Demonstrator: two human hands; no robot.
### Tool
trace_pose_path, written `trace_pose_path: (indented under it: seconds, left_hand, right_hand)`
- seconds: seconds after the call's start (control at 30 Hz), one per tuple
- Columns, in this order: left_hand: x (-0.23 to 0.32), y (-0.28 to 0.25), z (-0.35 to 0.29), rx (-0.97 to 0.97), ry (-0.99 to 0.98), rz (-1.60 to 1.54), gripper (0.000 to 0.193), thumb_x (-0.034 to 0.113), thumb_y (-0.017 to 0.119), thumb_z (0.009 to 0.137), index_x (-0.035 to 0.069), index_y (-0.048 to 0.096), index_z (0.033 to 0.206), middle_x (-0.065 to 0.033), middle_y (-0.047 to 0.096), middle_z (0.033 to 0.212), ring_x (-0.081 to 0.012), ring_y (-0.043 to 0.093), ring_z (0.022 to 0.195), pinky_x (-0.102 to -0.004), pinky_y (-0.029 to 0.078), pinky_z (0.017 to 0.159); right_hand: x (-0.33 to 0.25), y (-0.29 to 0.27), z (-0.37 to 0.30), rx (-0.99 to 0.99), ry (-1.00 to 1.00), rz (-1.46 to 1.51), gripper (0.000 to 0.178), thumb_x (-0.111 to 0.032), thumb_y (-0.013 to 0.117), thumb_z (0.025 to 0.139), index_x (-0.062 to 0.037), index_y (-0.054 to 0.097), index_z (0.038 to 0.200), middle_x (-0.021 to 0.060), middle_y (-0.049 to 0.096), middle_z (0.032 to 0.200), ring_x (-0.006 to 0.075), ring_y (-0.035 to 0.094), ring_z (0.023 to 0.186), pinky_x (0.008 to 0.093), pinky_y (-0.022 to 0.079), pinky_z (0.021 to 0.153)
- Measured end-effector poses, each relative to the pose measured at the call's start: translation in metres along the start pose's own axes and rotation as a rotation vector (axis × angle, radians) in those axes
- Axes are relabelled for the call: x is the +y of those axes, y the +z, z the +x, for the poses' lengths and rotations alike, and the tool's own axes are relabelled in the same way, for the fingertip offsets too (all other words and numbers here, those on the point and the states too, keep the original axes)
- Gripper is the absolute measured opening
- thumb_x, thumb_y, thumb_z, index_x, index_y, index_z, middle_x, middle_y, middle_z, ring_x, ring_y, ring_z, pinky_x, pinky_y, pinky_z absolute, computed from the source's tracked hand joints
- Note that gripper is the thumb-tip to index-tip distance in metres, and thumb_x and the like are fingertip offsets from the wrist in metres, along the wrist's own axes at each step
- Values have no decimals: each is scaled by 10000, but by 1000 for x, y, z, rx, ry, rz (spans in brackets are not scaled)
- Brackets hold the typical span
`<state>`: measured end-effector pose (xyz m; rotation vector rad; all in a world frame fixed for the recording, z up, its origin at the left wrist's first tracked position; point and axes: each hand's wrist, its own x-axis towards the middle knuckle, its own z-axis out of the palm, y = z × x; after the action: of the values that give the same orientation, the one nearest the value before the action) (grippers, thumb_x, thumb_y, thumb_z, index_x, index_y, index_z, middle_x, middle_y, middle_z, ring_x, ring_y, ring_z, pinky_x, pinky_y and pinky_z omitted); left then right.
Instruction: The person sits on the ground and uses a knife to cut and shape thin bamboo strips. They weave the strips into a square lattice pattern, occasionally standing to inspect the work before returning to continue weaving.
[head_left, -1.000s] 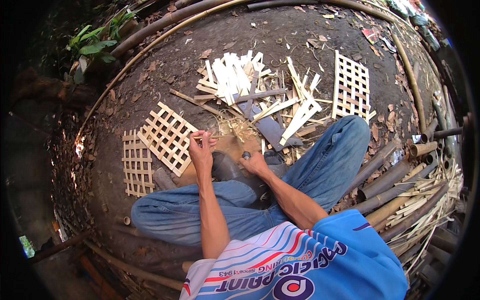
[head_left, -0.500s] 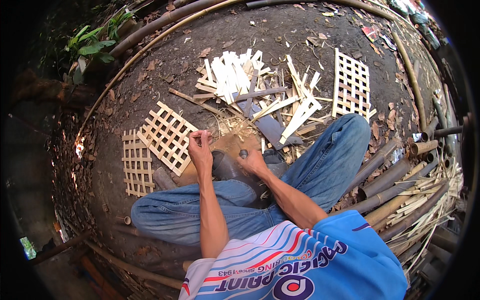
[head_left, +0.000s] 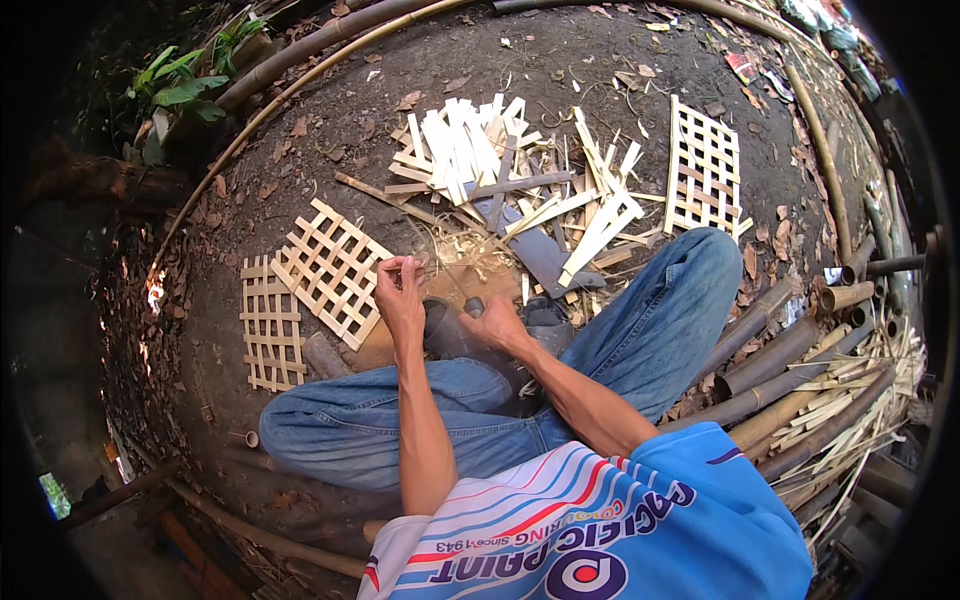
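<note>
I sit cross-legged on bare earth in blue jeans. My left hand (head_left: 400, 292) pinches a thin bamboo sliver (head_left: 432, 262) between fingertips, just above my knees. My right hand (head_left: 497, 325) is closed around the dark handle of a tool (head_left: 472, 304), close beside the left hand. The tool's blade is hidden by my hand. Pale curled shavings (head_left: 470, 255) lie on the ground just beyond both hands. A flat grey slab or blade (head_left: 545, 258) rests on the ground past the right hand.
Two woven bamboo lattice panels (head_left: 330, 270) (head_left: 268, 325) lie to the left, a third lattice panel (head_left: 703, 170) at the far right. A pile of split bamboo strips (head_left: 465, 150) lies ahead. Bamboo poles (head_left: 790, 365) are stacked on the right. Long bamboo stems (head_left: 300, 65) curve around the back.
Both hands stay almost in place. The left hand's fingertips have lifted slightly with the sliver; the right hand keeps its grip on the handle.
</note>
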<state>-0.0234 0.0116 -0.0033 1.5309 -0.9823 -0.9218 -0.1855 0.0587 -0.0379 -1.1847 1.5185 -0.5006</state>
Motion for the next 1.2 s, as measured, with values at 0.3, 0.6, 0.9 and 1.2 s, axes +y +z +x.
trace_pose_path:
  seconds: [0.3, 0.6, 0.9, 1.2]
  left_hand:
    - [0, -1, 1, -15, -28, -40, 190, 157, 606, 1005, -9, 530, 1058, -121, 659, 964, -169, 675, 871, -293, 594, 763]
    - [2, 0, 0, -31, -43, -7, 191, 174, 597, 1011, -2, 549, 1064, -106, 664, 957, -161, 665, 869, -311, 592, 776]
    - [-17, 28, 15, -110, -214, -54, 447, 253, 593, 1012, 49, 412, 1366, -132, 643, 1188, -162, 606, 1048, -323, 538, 869]
    - [-84, 51, 25, -186, -310, -233, 278, 168, 510, 1038, -3, 568, 1249, -64, 643, 955, -152, 643, 807, -294, 531, 704]
  right_hand:
    - [17, -1, 12, -20, 60, -46, 408, -360, 704, 777, 40, 679, 855, 281, 683, 790, 393, 692, 774, 456, 547, 733]
    - [53, 4, 24, -11, 211, -129, 538, -419, 722, 754, 59, 706, 1001, 322, 687, 979, 420, 684, 972, 460, 536, 879]
    - [59, 7, 31, 11, 276, -93, 614, -437, 730, 765, 109, 675, 1040, 352, 662, 1069, 433, 652, 1075, 455, 517, 937]
    - [39, -9, 25, -19, 240, -92, 549, -384, 736, 751, 73, 688, 1052, 324, 673, 1069, 419, 658, 1054, 446, 521, 921]
